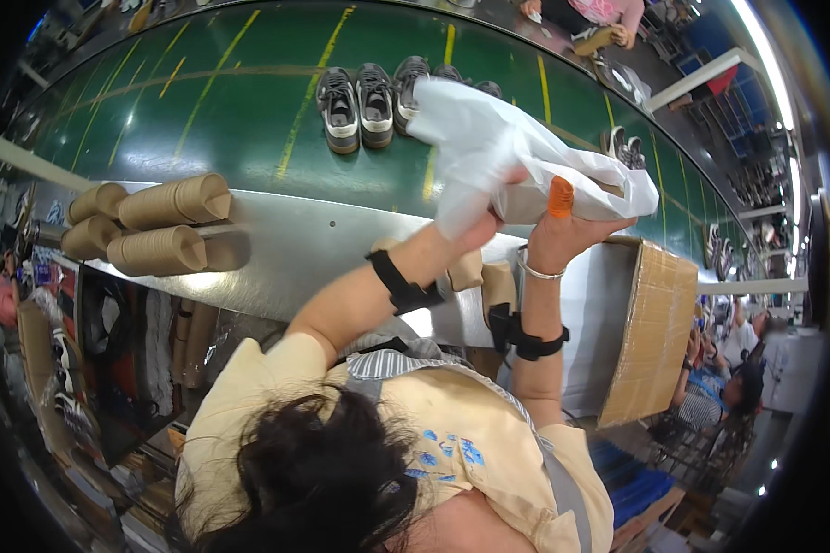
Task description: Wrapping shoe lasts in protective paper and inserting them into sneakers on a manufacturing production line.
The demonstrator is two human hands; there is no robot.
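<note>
A thin white sheet, paper or plastic, is bunched and lifted over the green conveyor belt. My left hand grips its lower left part, the fingers partly blurred and covered by the sheet. At the sheet's right end, my right hand holds it from below, with an orange finger cover on the upright thumb. Something brownish shows in the sheet's folds, too covered to name. Just left of the sheet, dark sneakers with pale toes stand on the belt; the sheet hides part of others.
Nested brown moulded-paper shoe inserts lie on the metal ledge at left. More brown inserts sit below my hands. An open cardboard box stands at right. Further sneakers are on the belt; another person's hand is across it.
</note>
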